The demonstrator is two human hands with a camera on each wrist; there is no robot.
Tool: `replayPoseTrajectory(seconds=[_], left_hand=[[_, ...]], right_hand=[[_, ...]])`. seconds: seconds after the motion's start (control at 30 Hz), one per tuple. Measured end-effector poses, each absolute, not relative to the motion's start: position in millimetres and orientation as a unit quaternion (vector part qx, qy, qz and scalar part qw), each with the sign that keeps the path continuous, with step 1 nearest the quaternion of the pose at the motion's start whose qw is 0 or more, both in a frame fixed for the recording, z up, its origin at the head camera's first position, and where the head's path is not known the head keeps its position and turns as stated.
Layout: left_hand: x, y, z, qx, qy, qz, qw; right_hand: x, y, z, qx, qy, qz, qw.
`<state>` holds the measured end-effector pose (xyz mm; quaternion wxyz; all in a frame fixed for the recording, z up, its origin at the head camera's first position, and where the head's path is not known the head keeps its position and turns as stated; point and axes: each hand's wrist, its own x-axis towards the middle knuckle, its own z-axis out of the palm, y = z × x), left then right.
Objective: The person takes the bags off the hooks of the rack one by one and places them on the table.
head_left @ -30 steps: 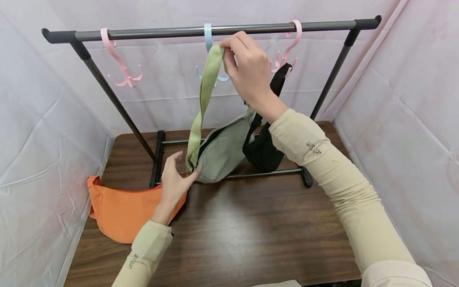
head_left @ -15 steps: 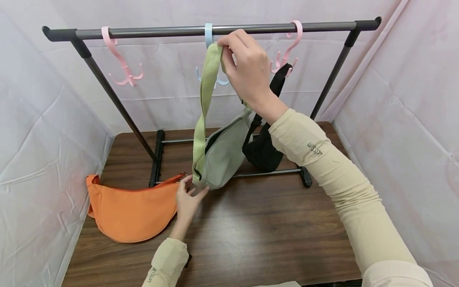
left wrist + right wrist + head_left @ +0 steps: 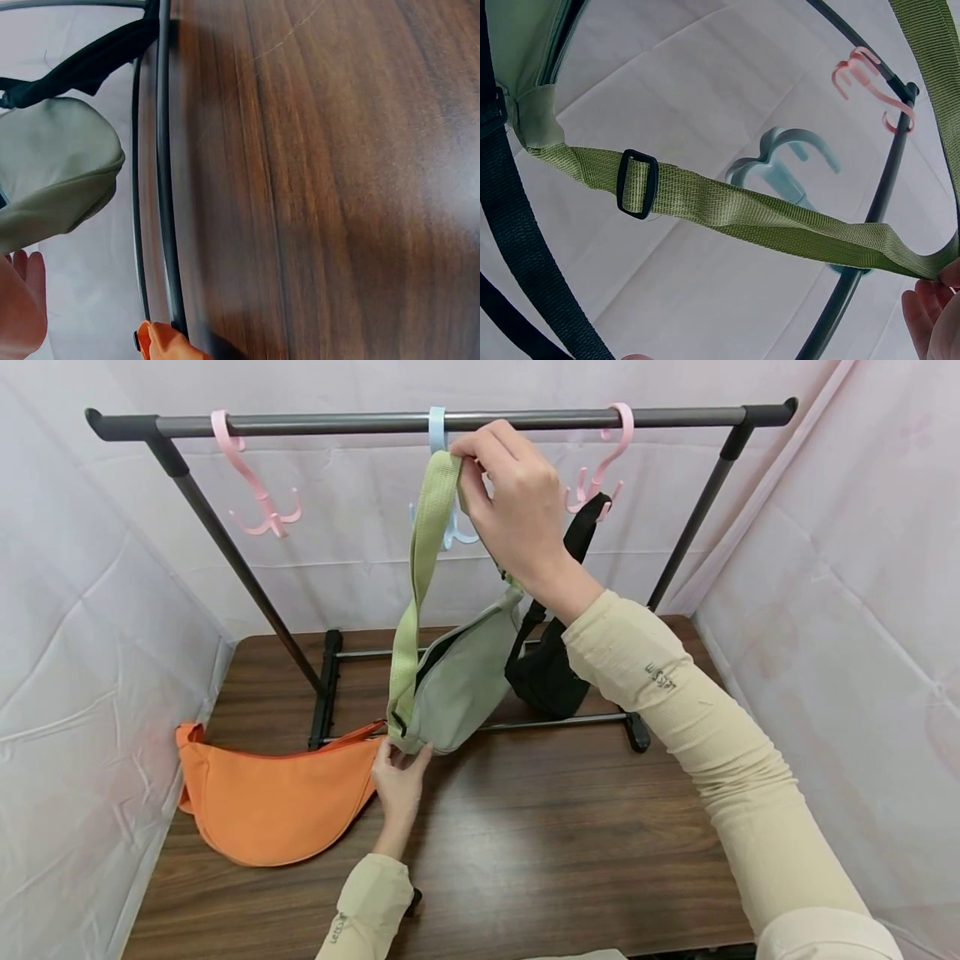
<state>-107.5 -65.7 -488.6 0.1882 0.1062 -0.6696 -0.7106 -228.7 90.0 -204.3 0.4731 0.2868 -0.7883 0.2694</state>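
Note:
A pale green crossbody bag hangs tilted from its lighter green strap. My right hand pinches the top of the strap in front of the blue hook hanger; in the right wrist view its fingertips grip the webbing, which has a black slider buckle. At the bag's lower left corner, my left hand holds it between thumb and fingers. The left wrist view has the bag's rounded end just above that hand's fingers. The zip opening gapes darkly.
A black bag hangs on the right pink hook hanger. The left pink hook hanger carries nothing. All hang from the rack's bar. An orange bag lies left on the wooden table.
My left hand has moved right and down to the bag's lower corner and taken hold there. The strap's top has shifted slightly left and up with my right hand.

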Motion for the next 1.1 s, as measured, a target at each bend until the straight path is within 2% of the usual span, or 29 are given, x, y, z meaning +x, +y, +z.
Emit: replayPoseTrajectory(seconds=[0.47, 0.87, 1.1], left_hand=[[-113.1, -111.1, -473.5, 0.126, -0.656, -0.689, 0.281], [-98.8, -137.6, -453.9, 0.017, -0.650, -0.683, 0.332], [-86.0, -144.0, -438.2, 0.005, -0.649, -0.685, 0.331]], right_hand=[[-232.2, 95.5, -212.0, 0.287, -0.792, 0.264, 0.470], [-239.0, 96.8, -225.8, 0.270, -0.815, 0.265, 0.439], [-246.5, 98.4, -241.7, 0.271, -0.826, 0.260, 0.421]])
